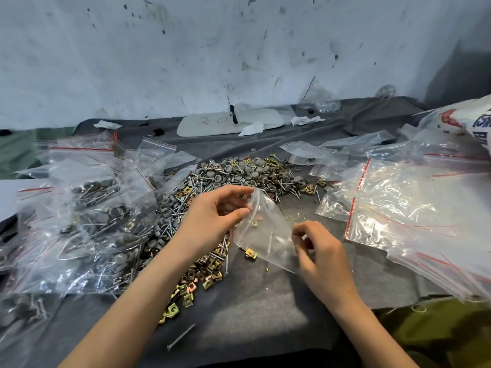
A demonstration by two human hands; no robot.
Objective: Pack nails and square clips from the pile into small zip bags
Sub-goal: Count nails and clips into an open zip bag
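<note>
A small clear zip bag (265, 232) hangs between my hands over the grey cloth. My left hand (215, 219) pinches its upper edge between thumb and fingers. My right hand (318, 251) pinches its lower right edge. A nail and a gold square clip show through the plastic. Behind and to the left lies the pile of nails with grey caps (233, 176), running down into a strip of gold square clips (196, 277). One clip (251, 254) lies just below the bag. A single loose nail (181, 336) lies near the front edge.
Filled zip bags (87, 224) are heaped on the left. A stack of empty red-striped zip bags (414, 208) covers the right side. A white plastic panel (228, 124) and crumpled tissues lie at the back by the stained wall. A printed sack (467, 120) sits far right.
</note>
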